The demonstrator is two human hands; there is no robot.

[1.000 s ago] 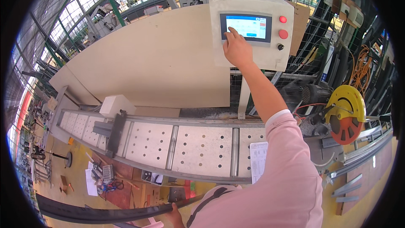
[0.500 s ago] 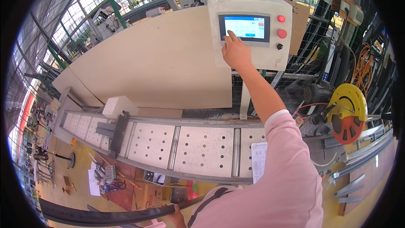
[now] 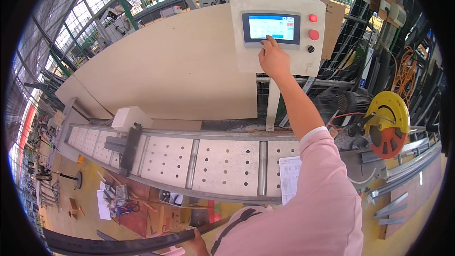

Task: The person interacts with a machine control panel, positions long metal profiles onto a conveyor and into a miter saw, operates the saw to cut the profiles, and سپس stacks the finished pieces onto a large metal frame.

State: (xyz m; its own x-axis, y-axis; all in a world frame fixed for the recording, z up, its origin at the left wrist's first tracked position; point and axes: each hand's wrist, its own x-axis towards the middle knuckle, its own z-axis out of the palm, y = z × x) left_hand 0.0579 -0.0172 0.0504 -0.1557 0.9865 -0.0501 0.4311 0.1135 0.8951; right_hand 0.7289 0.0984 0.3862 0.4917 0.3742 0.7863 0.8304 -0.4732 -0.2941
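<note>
Bottom edge of frame: the left hand (image 3: pixel 196 242) is closed around a long dark curved strip (image 3: pixel 118 245) that runs off to the lower left; only part of the hand shows, but the fingers wrap the strip.

Lower right: a pink sleeve (image 3: pixel 322 194) fills the corner, arm stretched up and away from the body. The hands are well apart.

Middle band: a perforated metal table (image 3: pixel 204 161) crosses the frame, with a printed sheet (image 3: pixel 290 178) lying on its right end. A yellow-and-orange saw guard (image 3: pixel 387 122) stands to the right, beside a dark motor (image 3: pixel 353 102).

Upper centre: the right hand (image 3: pixel 274 58) is on the control box (image 3: pixel 246 57). The forefinger is extended, tip touching the lower edge of the touchscreen (image 3: pixel 271 27); the other fingers are curled, holding nothing. Two red buttons (image 3: pixel 313 26) and a black knob (image 3: pixel 311 49) sit right of the screen, untouched.

Change: half a second back the fingertip was at the screen's lower left corner; it now sits further right, near the middle of the lower edge. Judgement: the person is stepping through on-screen entries, not the hard buttons.

Behind: a large pale board (image 3: pixel 166 71), then green framing and windows.
</note>
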